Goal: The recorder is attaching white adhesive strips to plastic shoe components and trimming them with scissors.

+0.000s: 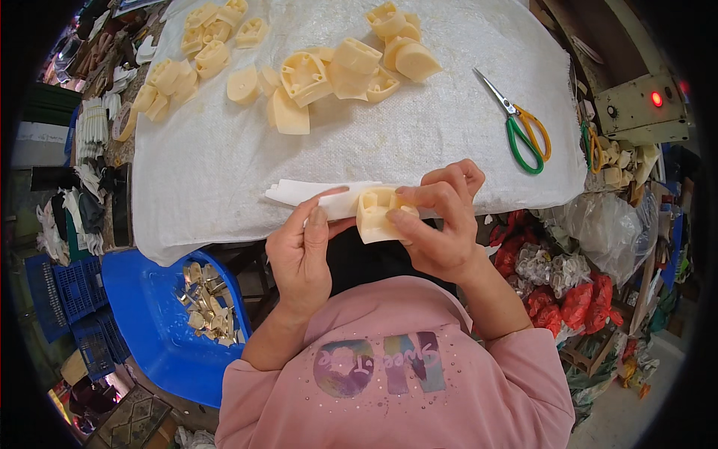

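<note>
Near the front edge of the table, my right hand (450,228) pinches a hollow cream plastic piece (374,228), shaped like a shoe heel, between thumb and fingers. Its open side with inner ribs faces up. My left hand (301,258) is closed on a white strip (338,202) of thin, flexible-looking material, and the strip's end meets the piece's left side. More white strips (290,191) lie on the table just behind the left fingers. Scissors (516,123) with one green and one orange handle rest to the right, their blades pointing away from me.
Several similar cream pieces (305,78) lie in groups across the far and left parts of the white woven cloth (419,135). A blue basin (149,314) with gold-coloured pieces (206,299) stands low at left. Red plastic bags (594,303) and a metal control box (636,112) are at right.
</note>
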`<act>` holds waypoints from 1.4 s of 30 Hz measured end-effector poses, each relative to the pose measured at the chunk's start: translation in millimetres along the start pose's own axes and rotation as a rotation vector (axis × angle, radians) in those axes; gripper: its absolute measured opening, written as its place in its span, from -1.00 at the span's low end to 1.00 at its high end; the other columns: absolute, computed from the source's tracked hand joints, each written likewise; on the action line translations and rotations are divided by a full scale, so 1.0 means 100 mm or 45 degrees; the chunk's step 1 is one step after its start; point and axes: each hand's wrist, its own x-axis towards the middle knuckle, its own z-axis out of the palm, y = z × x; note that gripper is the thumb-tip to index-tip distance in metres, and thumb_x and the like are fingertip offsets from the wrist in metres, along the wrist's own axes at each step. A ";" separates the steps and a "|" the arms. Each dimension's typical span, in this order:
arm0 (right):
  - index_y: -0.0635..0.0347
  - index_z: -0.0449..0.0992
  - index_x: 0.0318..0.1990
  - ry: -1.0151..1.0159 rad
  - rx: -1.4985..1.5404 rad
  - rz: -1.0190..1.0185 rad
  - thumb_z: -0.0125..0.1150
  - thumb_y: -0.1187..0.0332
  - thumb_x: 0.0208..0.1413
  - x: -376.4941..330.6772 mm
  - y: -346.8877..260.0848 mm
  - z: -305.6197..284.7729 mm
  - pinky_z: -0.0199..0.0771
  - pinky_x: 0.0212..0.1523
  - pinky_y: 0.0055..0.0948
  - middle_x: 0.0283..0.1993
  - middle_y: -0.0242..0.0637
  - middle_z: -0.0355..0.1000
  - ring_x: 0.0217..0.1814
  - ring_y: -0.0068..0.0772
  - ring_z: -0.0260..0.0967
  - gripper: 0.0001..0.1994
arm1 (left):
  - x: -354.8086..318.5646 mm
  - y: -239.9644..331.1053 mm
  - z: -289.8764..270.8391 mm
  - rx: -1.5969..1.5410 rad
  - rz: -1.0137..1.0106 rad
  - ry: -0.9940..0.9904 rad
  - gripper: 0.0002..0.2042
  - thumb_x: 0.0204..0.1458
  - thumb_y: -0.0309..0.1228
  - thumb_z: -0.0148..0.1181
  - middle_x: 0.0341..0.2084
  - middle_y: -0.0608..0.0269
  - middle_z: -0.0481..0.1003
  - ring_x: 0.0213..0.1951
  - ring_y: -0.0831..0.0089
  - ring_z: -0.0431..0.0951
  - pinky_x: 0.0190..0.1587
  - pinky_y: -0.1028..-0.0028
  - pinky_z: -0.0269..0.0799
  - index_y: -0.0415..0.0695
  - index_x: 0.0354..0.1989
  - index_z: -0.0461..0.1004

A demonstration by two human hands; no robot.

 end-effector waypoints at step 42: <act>-0.04 0.48 -0.32 -0.319 0.258 0.159 0.25 0.51 -0.33 -0.16 0.08 -0.06 -0.02 -0.19 -0.20 -0.42 -0.45 0.19 -0.36 -0.42 0.17 -0.69 | 0.07 -0.27 -0.09 -0.679 -0.780 -0.735 -0.29 0.04 -0.02 0.08 0.05 0.10 0.29 0.02 0.32 0.33 0.00 0.32 0.29 -0.26 0.24 0.08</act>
